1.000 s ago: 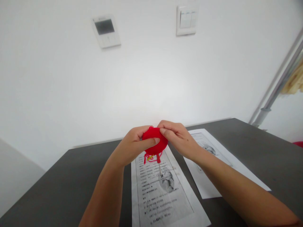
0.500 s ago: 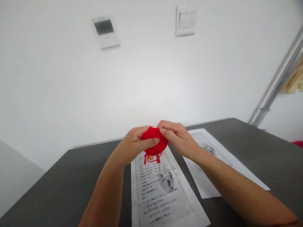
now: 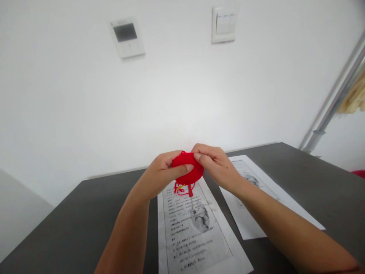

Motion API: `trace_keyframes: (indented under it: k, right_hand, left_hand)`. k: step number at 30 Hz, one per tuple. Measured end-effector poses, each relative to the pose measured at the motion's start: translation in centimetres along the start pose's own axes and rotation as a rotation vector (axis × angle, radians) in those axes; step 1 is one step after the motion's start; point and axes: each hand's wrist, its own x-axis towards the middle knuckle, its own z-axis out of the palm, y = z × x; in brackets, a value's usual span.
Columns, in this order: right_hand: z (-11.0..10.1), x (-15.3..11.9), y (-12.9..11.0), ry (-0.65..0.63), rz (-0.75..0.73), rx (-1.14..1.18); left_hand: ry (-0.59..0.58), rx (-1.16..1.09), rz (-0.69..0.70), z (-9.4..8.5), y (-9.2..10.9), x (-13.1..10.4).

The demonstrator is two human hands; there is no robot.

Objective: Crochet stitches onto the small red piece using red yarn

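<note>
A round red crocheted piece is held up between my two hands above the printed sheet. My left hand grips its left side, thumb flat across the front and fingers behind. At the upper right edge, my right hand pinches it between thumb and curled fingers. Just below the piece, a tool with a red handle and a thin metal shaft lies on the paper, probably a crochet hook. Beside it are loops of red yarn and a small yellow item too small to name.
The printed sheet lies on the dark table, and a second sheet lies to its right, partly under my right forearm. A white wall stands behind, with a panel and a light switch. A grey pipe runs at right.
Both hands and the red piece have shifted slightly up and to the right. My grip looks much the same. The tool and the papers have stayed in place.
</note>
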Motion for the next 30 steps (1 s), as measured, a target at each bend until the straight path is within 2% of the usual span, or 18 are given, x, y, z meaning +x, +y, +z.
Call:
trace_keyframes:
  k: [30]
  right_hand:
    - [-0.06, -0.11, 0.10, -0.051, -0.022, -0.034]
  left_hand:
    - [-0.063, -0.005, -0.007, -0.01, -0.21, -0.03]
